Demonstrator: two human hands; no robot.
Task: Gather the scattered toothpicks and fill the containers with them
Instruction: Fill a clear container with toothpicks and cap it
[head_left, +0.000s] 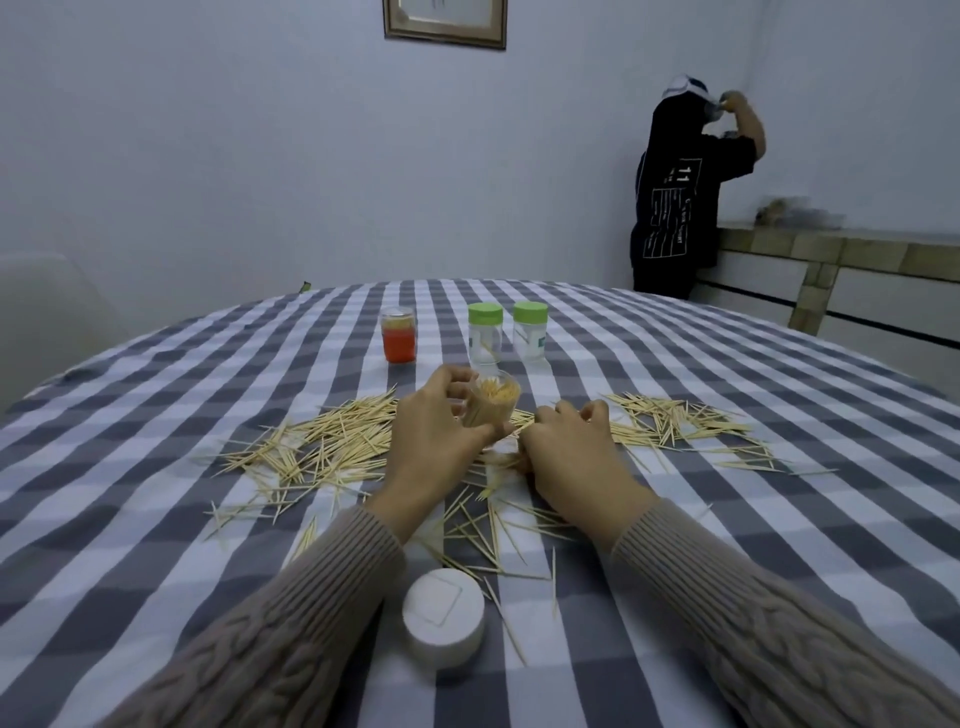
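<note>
Head view. At the centre of the frame the left hand (434, 423) grips a clear jar (491, 402), tilted toward the camera and packed with toothpicks. Just right of it, the right hand (566, 447) rests knuckles-up on the checked tablecloth (156, 395), fingers curled over a small bunch of toothpicks beneath the palm.

Loose toothpicks (332, 441) lie scattered across the cloth left of, right of and below both hands.

Above centre stand three jars: an orange jar (399, 335) at left, then two clear jars with green lids (485, 332) (530, 330) side by side.

A white lid (444, 616) sits at lower centre, between the sleeves.

At upper right, a second person (680, 192) in dark clothing stands at a counter (831, 249).
</note>
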